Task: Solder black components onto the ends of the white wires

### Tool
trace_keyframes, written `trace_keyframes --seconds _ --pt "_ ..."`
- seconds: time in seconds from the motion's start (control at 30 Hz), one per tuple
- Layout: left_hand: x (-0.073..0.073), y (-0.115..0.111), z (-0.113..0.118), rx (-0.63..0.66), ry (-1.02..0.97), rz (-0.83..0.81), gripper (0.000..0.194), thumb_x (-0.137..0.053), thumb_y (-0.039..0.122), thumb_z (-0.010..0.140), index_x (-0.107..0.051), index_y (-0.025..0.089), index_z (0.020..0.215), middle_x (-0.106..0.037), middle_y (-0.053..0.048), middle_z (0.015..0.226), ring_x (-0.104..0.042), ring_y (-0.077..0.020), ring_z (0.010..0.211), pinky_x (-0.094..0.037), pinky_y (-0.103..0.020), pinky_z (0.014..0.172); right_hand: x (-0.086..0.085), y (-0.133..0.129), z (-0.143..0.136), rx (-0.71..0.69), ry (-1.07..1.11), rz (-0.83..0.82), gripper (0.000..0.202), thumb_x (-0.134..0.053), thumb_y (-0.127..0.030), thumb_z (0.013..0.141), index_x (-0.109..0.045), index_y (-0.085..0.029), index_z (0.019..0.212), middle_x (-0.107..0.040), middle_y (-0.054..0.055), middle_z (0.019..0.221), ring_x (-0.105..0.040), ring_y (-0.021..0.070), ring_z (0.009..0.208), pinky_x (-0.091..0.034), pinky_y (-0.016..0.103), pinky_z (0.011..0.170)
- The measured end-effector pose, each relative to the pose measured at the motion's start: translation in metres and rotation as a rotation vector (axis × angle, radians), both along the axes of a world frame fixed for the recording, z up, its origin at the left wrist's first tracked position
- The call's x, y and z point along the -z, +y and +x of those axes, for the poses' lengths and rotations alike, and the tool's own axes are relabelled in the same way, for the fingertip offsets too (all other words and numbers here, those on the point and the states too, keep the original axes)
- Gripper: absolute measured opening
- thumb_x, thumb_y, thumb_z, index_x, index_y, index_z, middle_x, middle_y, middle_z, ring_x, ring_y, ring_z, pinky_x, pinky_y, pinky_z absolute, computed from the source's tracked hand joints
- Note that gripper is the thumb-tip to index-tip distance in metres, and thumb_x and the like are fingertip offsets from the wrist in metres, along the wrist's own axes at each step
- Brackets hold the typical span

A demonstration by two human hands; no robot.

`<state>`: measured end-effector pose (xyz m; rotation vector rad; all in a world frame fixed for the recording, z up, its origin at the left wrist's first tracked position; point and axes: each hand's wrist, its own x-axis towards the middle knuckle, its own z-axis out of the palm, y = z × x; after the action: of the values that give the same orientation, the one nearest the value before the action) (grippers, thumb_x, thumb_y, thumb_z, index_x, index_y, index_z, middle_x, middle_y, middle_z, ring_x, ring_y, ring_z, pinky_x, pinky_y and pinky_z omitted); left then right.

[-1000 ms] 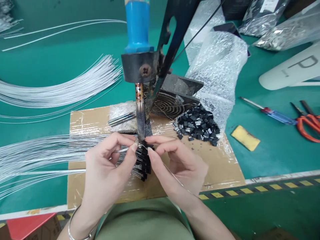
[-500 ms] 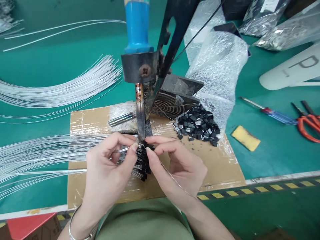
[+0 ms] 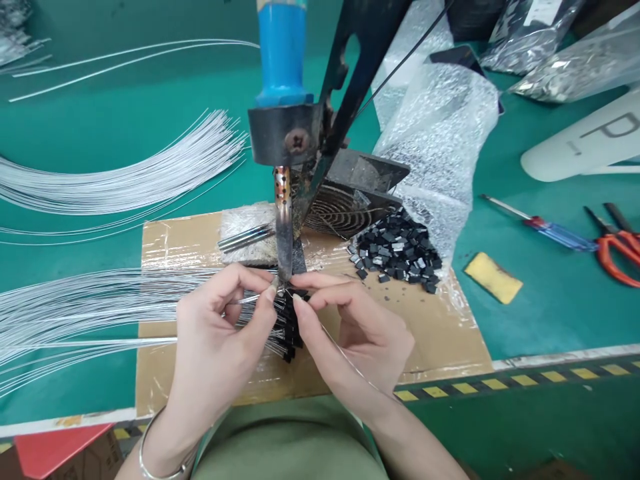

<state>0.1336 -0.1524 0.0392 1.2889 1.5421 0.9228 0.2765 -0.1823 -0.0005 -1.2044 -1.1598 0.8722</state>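
Observation:
A blue-handled soldering iron (image 3: 283, 53) is clamped upright, tip down, between my hands. My left hand (image 3: 225, 333) pinches a thin white wire (image 3: 249, 299) just left of the tip. In my right hand (image 3: 350, 327), thumb and fingers close on a thin silvery strand (image 3: 345, 352), its end beside the tip and its tail crossing my wrist. The exact contact at the tip is too small to make out. Under my fingertips lie black connectors (image 3: 289, 333) on the ends of many wires (image 3: 100, 293) running left.
Behind the iron is a dark fan (image 3: 340, 210). Loose black pieces (image 3: 400, 250) are piled on the cardboard (image 3: 440, 340), near bubble wrap (image 3: 435, 153). Rightward lie a yellow sponge (image 3: 493, 277), a screwdriver (image 3: 550, 230) and red-handled pliers (image 3: 620, 257). Another wire bundle (image 3: 150, 180) is at left.
The iron and surrounding objects appear slightly farther right in the view. Both hands keep their pinches near the tip, with hardly any movement.

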Motion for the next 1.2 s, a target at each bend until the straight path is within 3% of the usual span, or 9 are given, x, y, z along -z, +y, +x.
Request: trace_keyframes --seconds 1.2 --pt "-0.0021 -0.0023 0.0012 0.007 0.018 0.033 0.015 -0.073 0.017 0.089 -0.071 0.022 0.076 -0.076 0.000 0.085 -0.066 -0.0138 0.076 -0.045 -0.024 0.060 0.0007 0.0006 -0.0024 0.045 -0.077 0.055 0.022 -0.074 -0.003 0.089 -0.072 -0.025 0.094 -0.082 0.003 0.104 -0.079 0.0189 0.095 -0.064 0.034 0.089"
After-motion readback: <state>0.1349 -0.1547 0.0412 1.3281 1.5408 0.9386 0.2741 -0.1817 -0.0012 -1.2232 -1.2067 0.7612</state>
